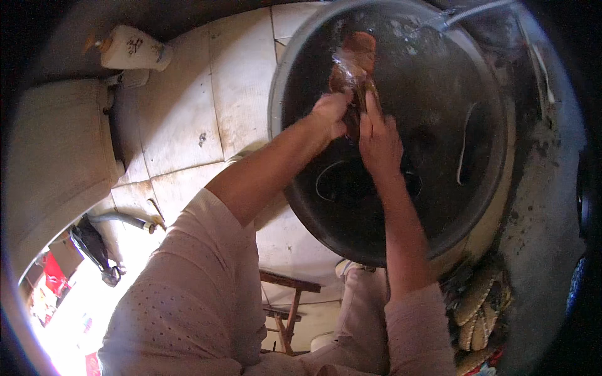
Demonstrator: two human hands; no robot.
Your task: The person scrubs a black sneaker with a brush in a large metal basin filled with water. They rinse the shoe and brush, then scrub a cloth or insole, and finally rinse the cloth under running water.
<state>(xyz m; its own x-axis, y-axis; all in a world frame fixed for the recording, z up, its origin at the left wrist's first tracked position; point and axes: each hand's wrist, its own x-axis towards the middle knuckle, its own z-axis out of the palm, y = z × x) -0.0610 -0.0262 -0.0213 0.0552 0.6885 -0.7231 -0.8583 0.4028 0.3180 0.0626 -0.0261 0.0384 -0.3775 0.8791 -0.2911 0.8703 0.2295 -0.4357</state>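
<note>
My left hand (pixel 331 113) and my right hand (pixel 381 141) meet over a large round dark tub (pixel 275 101), in its upper left half. Between them is a wet, glossy reddish-brown thing (pixel 360 47), perhaps a shoe; blur hides its exact kind. The left hand grips its near left side. Along its right side lie the fingers of my right hand, closed around a narrow brownish part that I cannot make out. Dark water (pixel 423 94) stands in the tub. Below my hands sits a dark shape with a pale curved edge (pixel 317 181), and a pale curved strip (pixel 463 145) shows at the right.
A pale hose (pixel 475 11) reaches over the tub's far rim. On the tiled floor (pixel 183 103) at left are a white container (pixel 134 49), a grey hose (pixel 122 220) and a black plastic bag (pixel 94 246). A wooden stool (pixel 294 284) is near my legs; woven items (pixel 482 310) lie lower right.
</note>
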